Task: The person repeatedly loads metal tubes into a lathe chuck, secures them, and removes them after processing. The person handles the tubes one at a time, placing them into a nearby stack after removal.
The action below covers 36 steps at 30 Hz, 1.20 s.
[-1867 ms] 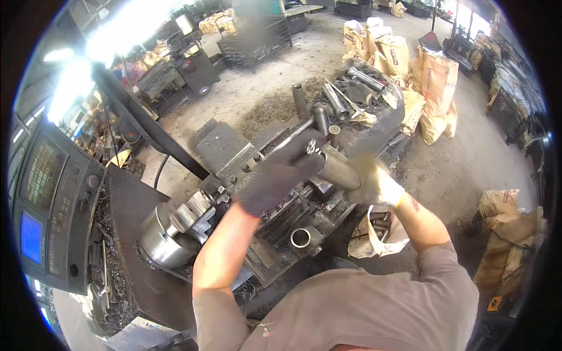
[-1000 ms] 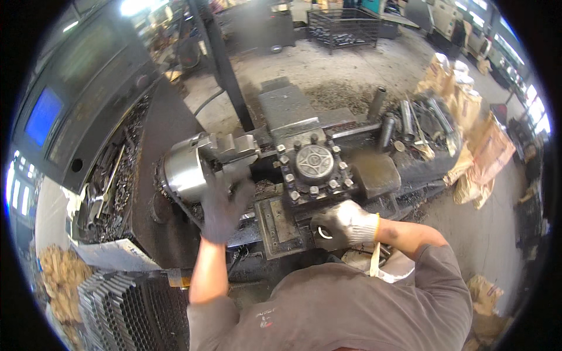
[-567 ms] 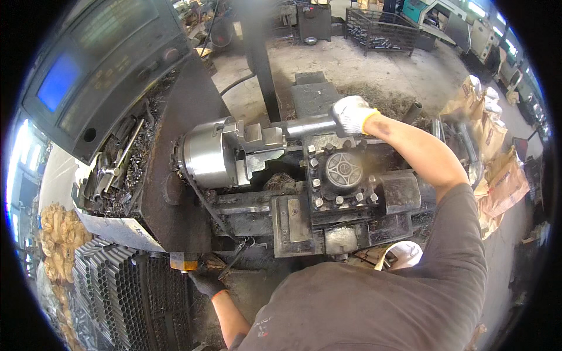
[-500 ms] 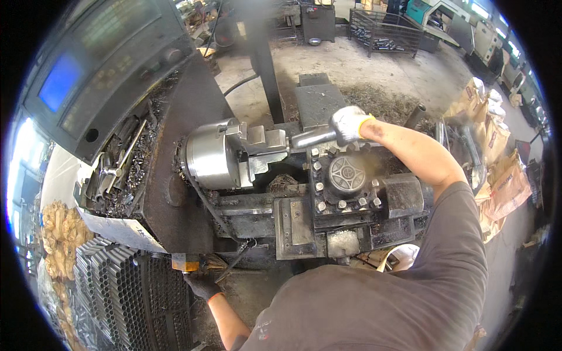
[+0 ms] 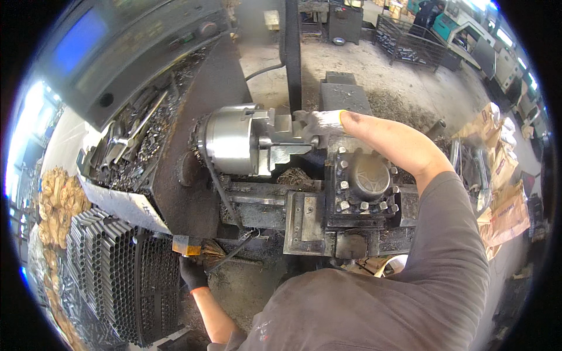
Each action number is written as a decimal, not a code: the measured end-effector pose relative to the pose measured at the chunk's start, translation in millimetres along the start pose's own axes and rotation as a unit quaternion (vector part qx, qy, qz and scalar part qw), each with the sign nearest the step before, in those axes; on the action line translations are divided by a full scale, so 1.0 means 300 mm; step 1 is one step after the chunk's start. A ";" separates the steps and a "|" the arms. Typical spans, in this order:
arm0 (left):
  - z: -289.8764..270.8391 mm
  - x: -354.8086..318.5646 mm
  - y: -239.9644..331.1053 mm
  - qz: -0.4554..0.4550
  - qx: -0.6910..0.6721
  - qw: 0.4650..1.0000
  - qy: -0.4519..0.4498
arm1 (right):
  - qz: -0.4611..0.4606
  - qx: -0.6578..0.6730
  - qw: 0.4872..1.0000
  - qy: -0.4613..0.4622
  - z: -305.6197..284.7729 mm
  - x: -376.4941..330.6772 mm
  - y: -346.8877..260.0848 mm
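We stand over a lathe (image 5: 257, 199), its dark headstock face on our left and a grey control panel (image 5: 117, 52) with a blue screen above it. Down at our lower left a stack of steel tubes (image 5: 117, 275) lies with the open ends toward us. The round silver chuck (image 5: 231, 139) sits at the middle of the machine, its stepped jaws pointing right, and the square black tool post (image 5: 366, 181) stands just right of it, studded with bolts. Brown paper sacks (image 5: 503, 193) lean at the far right (partly cut off by the rim). Our right hand (image 5: 322, 124), in a white glove, is closed around a short metal workpiece (image 5: 293, 140) held at the chuck jaws. Our left hand (image 5: 192, 274), in a black glove, grips an orange-tipped lever (image 5: 187, 245) low on the machine front.
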<state>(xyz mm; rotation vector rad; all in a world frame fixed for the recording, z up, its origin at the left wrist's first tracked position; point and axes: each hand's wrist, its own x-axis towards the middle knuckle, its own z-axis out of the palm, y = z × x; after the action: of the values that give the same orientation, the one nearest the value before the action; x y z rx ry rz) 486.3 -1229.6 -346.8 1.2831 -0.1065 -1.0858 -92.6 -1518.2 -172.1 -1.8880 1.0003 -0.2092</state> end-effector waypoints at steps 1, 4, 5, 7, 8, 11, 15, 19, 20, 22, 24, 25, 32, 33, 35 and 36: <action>-0.002 0.002 -0.010 0.060 0.038 0.997 0.009 | 0.088 0.016 0.996 0.003 -0.001 0.019 -0.012; -0.017 -0.009 -0.024 0.131 0.092 0.987 0.024 | 0.199 0.077 0.974 0.074 0.017 -0.059 -0.075; -0.014 -0.018 -0.021 0.137 0.115 0.984 0.022 | 0.129 -0.020 0.982 0.135 0.034 -0.103 -0.118; 0.001 -0.056 0.006 0.201 0.246 0.943 0.099 | 0.044 -0.172 0.948 0.263 0.073 -0.260 -0.225; 0.013 -0.088 0.036 0.266 0.296 0.909 0.121 | 0.067 -0.196 0.930 0.305 0.084 -0.350 -0.286; 0.154 -0.188 0.137 0.580 0.362 0.722 0.108 | 0.058 -0.059 0.880 0.468 0.269 -0.646 -0.426; 0.529 -0.298 0.347 0.782 0.395 0.482 -0.012 | -0.073 -0.030 0.825 0.560 0.571 -0.851 -0.460; 1.059 -0.338 0.510 0.720 0.489 0.484 -0.087 | -0.060 0.101 0.847 0.519 0.797 -0.889 -0.411; 1.192 -0.331 0.541 0.676 0.531 0.504 -0.079 | -0.064 0.069 0.863 0.496 0.826 -0.892 -0.397; 1.417 -0.299 0.602 0.631 0.583 0.509 -0.048 | 0.024 0.129 0.871 0.474 0.873 -0.896 -0.375; 1.568 -0.251 0.655 0.601 0.629 0.493 -0.031 | 0.039 0.165 0.877 0.449 0.896 -0.906 -0.351; 1.624 -0.227 0.685 0.589 0.644 0.487 -0.030 | 0.038 0.139 0.883 0.447 0.905 -0.916 -0.337; 1.545 -0.323 0.536 0.637 0.633 0.438 -0.032 | 0.034 0.195 0.917 0.345 0.963 -0.895 -0.227; 1.457 -0.358 0.466 0.746 0.533 0.394 -0.071 | 0.036 0.175 0.929 0.322 0.965 -0.871 -0.215; 1.178 -0.402 0.285 0.763 0.476 0.404 -0.171 | 0.021 0.147 0.953 0.263 0.972 -0.810 -0.206; 0.988 -0.426 0.168 0.622 0.650 0.415 -0.136 | 0.000 0.150 0.960 0.237 0.980 -0.773 -0.213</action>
<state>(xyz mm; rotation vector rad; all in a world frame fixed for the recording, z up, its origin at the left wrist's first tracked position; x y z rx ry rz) 267.1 -1357.2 -140.8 1.6034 -2.1702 0.4681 -54.4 -1143.0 -216.5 -1.5869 1.2064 -0.7990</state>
